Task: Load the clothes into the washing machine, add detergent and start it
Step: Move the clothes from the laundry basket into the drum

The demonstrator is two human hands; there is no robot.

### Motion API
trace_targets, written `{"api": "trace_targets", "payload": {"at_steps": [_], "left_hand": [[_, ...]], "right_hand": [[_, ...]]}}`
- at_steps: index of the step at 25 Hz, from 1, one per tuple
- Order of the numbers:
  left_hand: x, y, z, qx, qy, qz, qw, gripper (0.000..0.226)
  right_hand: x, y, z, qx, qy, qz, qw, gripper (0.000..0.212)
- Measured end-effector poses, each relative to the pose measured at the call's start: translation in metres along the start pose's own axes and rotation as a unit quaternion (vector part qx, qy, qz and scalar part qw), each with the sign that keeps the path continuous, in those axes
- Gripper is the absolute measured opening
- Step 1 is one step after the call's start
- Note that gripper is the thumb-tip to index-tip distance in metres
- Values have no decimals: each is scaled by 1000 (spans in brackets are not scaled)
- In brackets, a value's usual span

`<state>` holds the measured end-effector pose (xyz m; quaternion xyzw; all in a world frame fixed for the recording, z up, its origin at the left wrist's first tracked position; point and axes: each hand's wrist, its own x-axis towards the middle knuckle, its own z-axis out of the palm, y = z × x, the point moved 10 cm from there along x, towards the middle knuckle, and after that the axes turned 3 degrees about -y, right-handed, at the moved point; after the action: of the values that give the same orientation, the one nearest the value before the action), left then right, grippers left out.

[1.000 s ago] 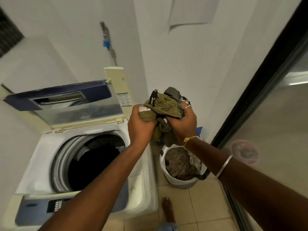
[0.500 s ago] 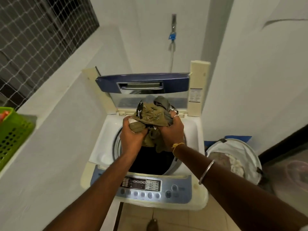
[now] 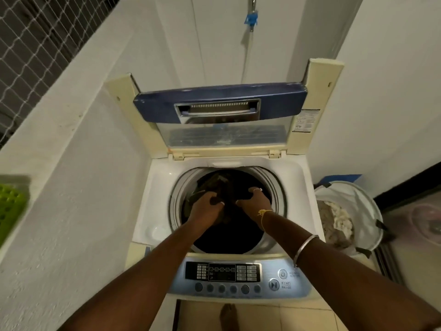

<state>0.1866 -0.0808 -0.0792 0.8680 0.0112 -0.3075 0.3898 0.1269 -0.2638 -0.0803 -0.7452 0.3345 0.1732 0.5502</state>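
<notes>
Laundry corner, counted
One washing machine (image 3: 296, 177); one clothes bundle (image 3: 214, 181); two hands, left hand (image 3: 207, 206) and right hand (image 3: 253, 201); one laundry basket (image 3: 372, 204) at three o'clock; one green crate (image 3: 12, 204) at nine; one foot (image 3: 229, 316) at six.

We find the top-loading washing machine (image 3: 298, 177) standing against the rear wall, its body cream and white. Its lid (image 3: 219, 101), blue-framed with a clear panel, is folded and raised upright at the rear. The round drum (image 3: 274, 187) is exposed and its interior is dark. An olive garment (image 3: 214, 181) lies bunched inside the drum toward the rear left, partly lost in shadow. Our left hand (image 3: 206, 206) and right hand (image 3: 253, 199) reach into the drum, fingers curled on this garment. The control panel (image 3: 238, 275) at the front edge carries a display, a row of round buttons, and power and start/pause buttons at its right. Further pale clothes (image 3: 334, 220) lie in a white laundry basket (image 3: 365, 199) on the floor just beside the machine's right side.
</notes>
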Motion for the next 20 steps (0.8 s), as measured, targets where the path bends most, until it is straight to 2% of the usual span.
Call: {"api": "trace_targets", "payload": {"at_steps": [6, 11, 14, 17, 20], "left_hand": [[-15, 81, 34, -8, 62, 104, 993, 33], [-47, 149, 94, -133, 125, 119, 976, 23], [-71, 199, 139, -132, 122, 137, 974, 27], [-80, 236, 186, -141, 101, 174, 969, 18], [-84, 261, 231, -132, 81, 177, 972, 15]], "right_hand": [[-22, -7, -54, 24, 61, -44, 997, 59], [-41, 18, -122, 104, 81, -56, 990, 52], [-49, 39, -172, 130, 97, -56, 985, 51], [-61, 59, -227, 128, 118, -66, 982, 50], [-63, 76, -286, 101, 123, -76, 984, 43]]}}
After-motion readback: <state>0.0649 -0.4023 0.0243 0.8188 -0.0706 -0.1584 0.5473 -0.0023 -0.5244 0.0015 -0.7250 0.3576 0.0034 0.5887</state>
